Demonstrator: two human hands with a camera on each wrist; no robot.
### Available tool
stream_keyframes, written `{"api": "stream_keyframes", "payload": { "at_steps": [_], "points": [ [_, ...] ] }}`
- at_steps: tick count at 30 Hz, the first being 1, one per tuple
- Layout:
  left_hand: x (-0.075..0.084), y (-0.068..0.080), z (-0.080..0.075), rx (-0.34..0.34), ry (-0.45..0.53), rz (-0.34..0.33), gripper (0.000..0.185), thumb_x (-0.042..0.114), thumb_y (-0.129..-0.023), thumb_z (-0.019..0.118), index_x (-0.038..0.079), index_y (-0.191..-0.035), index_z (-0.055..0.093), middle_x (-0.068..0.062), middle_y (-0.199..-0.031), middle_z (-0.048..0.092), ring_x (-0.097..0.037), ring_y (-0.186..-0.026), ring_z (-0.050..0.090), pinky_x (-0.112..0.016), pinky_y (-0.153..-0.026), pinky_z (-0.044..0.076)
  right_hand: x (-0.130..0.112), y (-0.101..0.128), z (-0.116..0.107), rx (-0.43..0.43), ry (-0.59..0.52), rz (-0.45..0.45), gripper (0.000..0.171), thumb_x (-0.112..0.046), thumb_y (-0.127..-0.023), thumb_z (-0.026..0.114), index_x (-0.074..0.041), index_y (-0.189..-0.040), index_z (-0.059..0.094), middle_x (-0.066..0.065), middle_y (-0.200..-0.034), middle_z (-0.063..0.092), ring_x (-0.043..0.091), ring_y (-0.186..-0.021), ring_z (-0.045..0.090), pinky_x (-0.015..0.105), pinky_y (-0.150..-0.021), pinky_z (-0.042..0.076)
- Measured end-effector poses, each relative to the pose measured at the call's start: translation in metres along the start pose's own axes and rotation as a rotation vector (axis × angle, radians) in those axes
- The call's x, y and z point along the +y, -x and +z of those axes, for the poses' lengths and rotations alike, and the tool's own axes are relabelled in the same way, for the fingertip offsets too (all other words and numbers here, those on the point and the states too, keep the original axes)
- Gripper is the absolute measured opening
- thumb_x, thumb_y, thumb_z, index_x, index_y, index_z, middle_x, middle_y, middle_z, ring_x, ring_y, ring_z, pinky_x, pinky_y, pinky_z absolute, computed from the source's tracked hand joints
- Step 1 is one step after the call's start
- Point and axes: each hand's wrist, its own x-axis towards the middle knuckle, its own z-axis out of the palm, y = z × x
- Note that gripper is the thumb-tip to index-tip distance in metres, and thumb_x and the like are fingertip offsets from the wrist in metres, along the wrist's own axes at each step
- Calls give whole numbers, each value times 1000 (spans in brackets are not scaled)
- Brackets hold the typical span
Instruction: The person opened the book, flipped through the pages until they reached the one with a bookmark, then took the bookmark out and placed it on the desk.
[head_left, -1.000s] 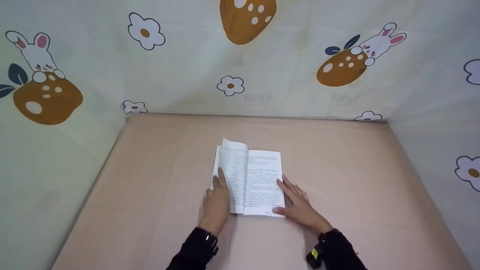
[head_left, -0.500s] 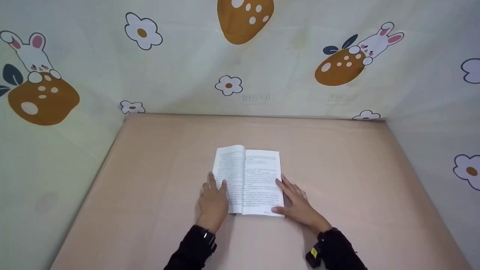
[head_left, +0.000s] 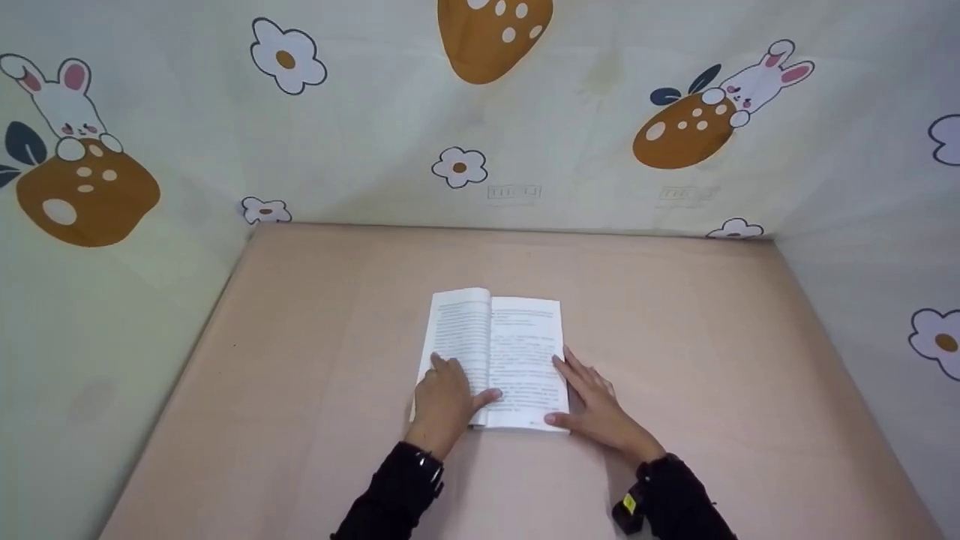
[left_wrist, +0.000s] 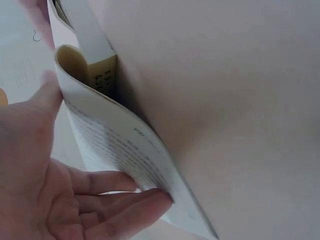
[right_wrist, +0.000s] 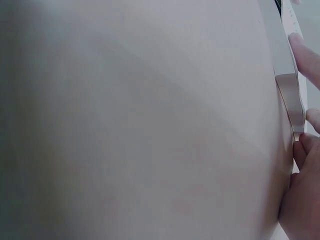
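An open white book (head_left: 499,352) with printed text lies in the middle of the beige table (head_left: 315,360). My left hand (head_left: 448,396) rests flat on the left page, fingers straight and thumb stretched toward the spine. In the left wrist view the left hand (left_wrist: 60,195) presses on the curved left page of the book (left_wrist: 115,140). My right hand (head_left: 592,401) lies flat at the book's right edge, fingertips on the page margin, thumb at the lower right corner. The right wrist view shows fingertips (right_wrist: 307,57) against the book's edge (right_wrist: 290,95).
Cloth walls printed with rabbits, flowers and brown shapes close the table at the back (head_left: 480,135), left (head_left: 97,262) and right (head_left: 892,247). Black sleeves (head_left: 397,495) cover both forearms.
The raised left page has come down flat. My left hand moved from the book's left edge onto the left page. The right hand has stayed in place.
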Motion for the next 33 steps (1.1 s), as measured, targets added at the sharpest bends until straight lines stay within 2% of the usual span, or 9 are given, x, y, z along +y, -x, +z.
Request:
{"api": "stream_keyframes", "payload": {
  "at_steps": [4, 8, 12, 18, 21, 26, 33],
  "points": [
    [3, 2, 3, 17, -59, 2, 96, 70, -71, 59, -11, -124, 48, -35, -122, 52, -36, -92, 63, -33, -67, 55, -1, 1, -2, -36, -3, 9, 90, -44, -76, 72, -20, -149, 24, 8, -158, 5, 46, -140, 2, 62, -107, 3],
    [9, 1, 6, -1, -195, 12, 109, 80, -69, 50, -6, -135, 42, -36, -125, 50, -37, -96, 61, -29, -68, 54, -1, 1, -3, -28, -13, -6, 90, -42, -76, 73, -18, -148, 26, 8, -158, 6, 47, -140, 2, 62, -107, 2],
    [15, 1, 9, -32, -289, 1, 116, 87, -65, 43, -4, -139, 38, -36, -126, 50, -35, -93, 61, -27, -64, 47, 0, 2, -4, -43, -39, 8, 86, -35, -77, 71, -17, -148, 27, 5, -158, 5, 42, -142, 0, 60, -108, -1],
    [19, -1, 9, -57, -291, -47, 121, 90, -62, 42, -2, -141, 35, -35, -130, 47, -31, -90, 59, -23, -53, 43, -1, 1, -6, -54, -37, 3, 87, -21, -72, 68, -15, -148, 27, 5, -158, 4, 40, -142, 1, 58, -109, -2],
    [20, -1, 8, -62, -281, -57, 121, 90, -61, 43, -1, -141, 35, -35, -131, 46, -31, -90, 58, -22, -51, 43, -2, 1, -7, -69, -32, 4, 88, -25, -74, 71, -15, -148, 25, 6, -158, 3, 41, -142, 0, 59, -109, -3],
    [20, 0, 7, -54, -306, -51, 119, 89, -63, 42, -1, -140, 37, -34, -130, 47, -31, -92, 58, -23, -54, 42, -2, 0, -8, -93, -16, -8, 95, -40, -73, 76, -16, -149, 23, 8, -158, 1, 43, -141, -3, 61, -108, -3],
    [19, -1, 9, -65, -360, -18, 121, 91, -64, 34, -3, -141, 35, -34, -130, 47, -31, -92, 59, -25, -59, 37, -1, 0, -8, -77, -19, -5, 94, -40, -73, 76, -15, -148, 25, 7, -158, 1, 43, -141, -2, 59, -109, -2]
  ]
}}
